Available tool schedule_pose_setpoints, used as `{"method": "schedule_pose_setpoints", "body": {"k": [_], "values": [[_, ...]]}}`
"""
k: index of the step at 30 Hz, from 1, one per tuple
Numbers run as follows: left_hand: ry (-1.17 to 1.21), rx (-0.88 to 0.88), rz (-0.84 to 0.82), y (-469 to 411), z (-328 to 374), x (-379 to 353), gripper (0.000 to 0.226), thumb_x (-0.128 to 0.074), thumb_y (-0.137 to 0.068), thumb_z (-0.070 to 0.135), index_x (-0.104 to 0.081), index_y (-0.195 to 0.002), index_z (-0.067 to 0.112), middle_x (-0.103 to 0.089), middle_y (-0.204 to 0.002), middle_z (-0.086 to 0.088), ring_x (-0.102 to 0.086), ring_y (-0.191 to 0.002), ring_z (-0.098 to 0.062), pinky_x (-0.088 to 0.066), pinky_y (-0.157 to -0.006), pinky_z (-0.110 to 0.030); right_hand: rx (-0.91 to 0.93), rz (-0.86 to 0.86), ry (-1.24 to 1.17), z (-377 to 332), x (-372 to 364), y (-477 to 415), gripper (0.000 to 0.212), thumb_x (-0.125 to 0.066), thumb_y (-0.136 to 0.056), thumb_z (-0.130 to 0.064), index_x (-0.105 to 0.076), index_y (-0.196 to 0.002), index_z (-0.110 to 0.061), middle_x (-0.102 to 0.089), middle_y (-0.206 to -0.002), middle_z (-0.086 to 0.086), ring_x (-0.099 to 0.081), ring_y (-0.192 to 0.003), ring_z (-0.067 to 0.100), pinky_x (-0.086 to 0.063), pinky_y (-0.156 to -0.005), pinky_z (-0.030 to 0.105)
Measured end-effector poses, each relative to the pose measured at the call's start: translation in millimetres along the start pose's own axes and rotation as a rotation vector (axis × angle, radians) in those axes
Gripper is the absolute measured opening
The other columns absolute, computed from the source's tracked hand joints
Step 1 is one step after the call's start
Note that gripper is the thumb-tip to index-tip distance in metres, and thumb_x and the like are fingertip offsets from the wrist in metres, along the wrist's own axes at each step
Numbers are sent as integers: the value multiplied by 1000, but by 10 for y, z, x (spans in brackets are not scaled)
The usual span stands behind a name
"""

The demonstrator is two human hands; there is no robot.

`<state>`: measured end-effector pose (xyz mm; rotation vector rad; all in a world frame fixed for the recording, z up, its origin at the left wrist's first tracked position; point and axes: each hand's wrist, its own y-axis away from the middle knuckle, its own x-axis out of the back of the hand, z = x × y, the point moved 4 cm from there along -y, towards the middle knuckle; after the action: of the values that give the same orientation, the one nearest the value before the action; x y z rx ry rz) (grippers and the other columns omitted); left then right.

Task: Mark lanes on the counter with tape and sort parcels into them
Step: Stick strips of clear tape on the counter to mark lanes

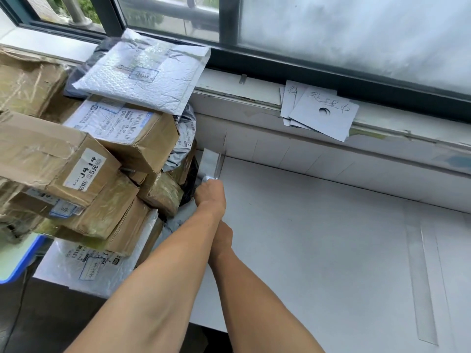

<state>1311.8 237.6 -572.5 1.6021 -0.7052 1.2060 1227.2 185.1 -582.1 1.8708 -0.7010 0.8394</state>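
A strip of clear tape (pixel 219 161) runs from the wall behind the white counter (pixel 318 238) down to my left hand (pixel 210 197), which pinches the strip's near end just above the counter. My right hand (pixel 223 236) sits right behind it, tucked against my left wrist with its fingers hidden. Parcels (pixel 84 159), both brown cartons and white bubble mailers, are piled along the counter's left side, right next to the taped line. A second clear tape strip (pixel 420 278) lies flat on the counter at the right.
Several white paper cards (pixel 322 112) with handwriting lie on the window ledge above the counter. A bubble mailer (pixel 142 72) tops the pile and leans on the window frame. A blue-edged tray (pixel 17 258) sits at the far left. The counter's front edge is near my elbows.
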Motion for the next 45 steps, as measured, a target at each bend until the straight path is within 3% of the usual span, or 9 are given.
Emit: {"method": "schedule_pose_setpoints", "body": {"k": [3,8,12,18,28,33,37,41,45], "values": [[12,5,-25,42,104,162,37,-41,-93,-10,-63,-120,3,-62,-122,-14,-60,-115,-29,-52,-83,-36,-19,35,-47,87,164,119,39,-48,-97,-19,-26,-65,-23,-63,-93,5,-62,-91,21,-41,-68,29],[89,-16,-92,234,513,315,26,-51,-87,-6,-65,-107,4,-65,-109,-12,-63,-106,-30,-47,-74,-32,-93,63,-93,515,364,379,34,-44,-95,-15,-35,-62,-18,-40,-63,-3,-50,-71,21,-37,-62,29],[125,-61,-147,480,1064,288,21,-49,-82,-11,-58,-92,5,-62,-99,-11,-63,-97,-29,-49,-66,-33,-146,95,-101,1021,426,628,33,-37,-95,-18,-35,-62,-17,-49,-72,1,-49,-69,23,-36,-61,29],[117,-192,-178,773,2053,82,36,-48,-89,-6,-59,-122,5,-55,-131,-14,-60,-110,-29,-50,-74,-35,-245,103,-110,1915,443,971,28,-35,-95,-19,-44,-69,-14,-61,-82,5,-50,-69,22,-37,-61,29],[192,-298,-216,1181,3357,-217,29,-45,-91,-5,-62,-113,2,-63,-117,-14,-62,-106,-30,-49,-77,-34,-365,127,-108,3242,446,1398,25,-37,-94,-12,-61,-87,-15,-69,-99,6,-66,-88,26,-38,-64,29],[197,-323,-239,1305,3830,-345,28,-47,-87,-8,-64,-107,4,-64,-113,-12,-64,-101,-28,-46,-71,-30,-432,121,-133,3727,411,1509,29,-38,-94,-14,-44,-65,-16,-69,-96,7,-52,-72,22,-37,-64,28],[229,-309,-256,1345,4125,-447,27,-48,-87,-10,-64,-105,4,-66,-106,-13,-66,-95,-29,-50,-70,-32,-458,125,-142,4050,418,1550,26,-38,-97,-21,-51,-76,-14,-68,-93,6,-52,-71,22,-38,-64,28],[251,-313,-269,1382,4357,-517,23,-48,-86,-10,-61,-96,6,-66,-104,-13,-64,-89,-27,-48,-68,-30,-490,103,-125,4319,415,1586,37,-39,-99,-21,-36,-61,-18,-45,-66,-1,-52,-70,23,-37,-62,28],[273,-293,-282,1373,4508,-589,22,-49,-85,-10,-62,-94,6,-67,-102,-14,-67,-89,-29,-54,-73,-32,-475,83,-114,4484,423,1586,37,-40,-98,-20,-34,-61,-18,-38,-63,-2,-50,-70,23,-36,-63,28]]}}
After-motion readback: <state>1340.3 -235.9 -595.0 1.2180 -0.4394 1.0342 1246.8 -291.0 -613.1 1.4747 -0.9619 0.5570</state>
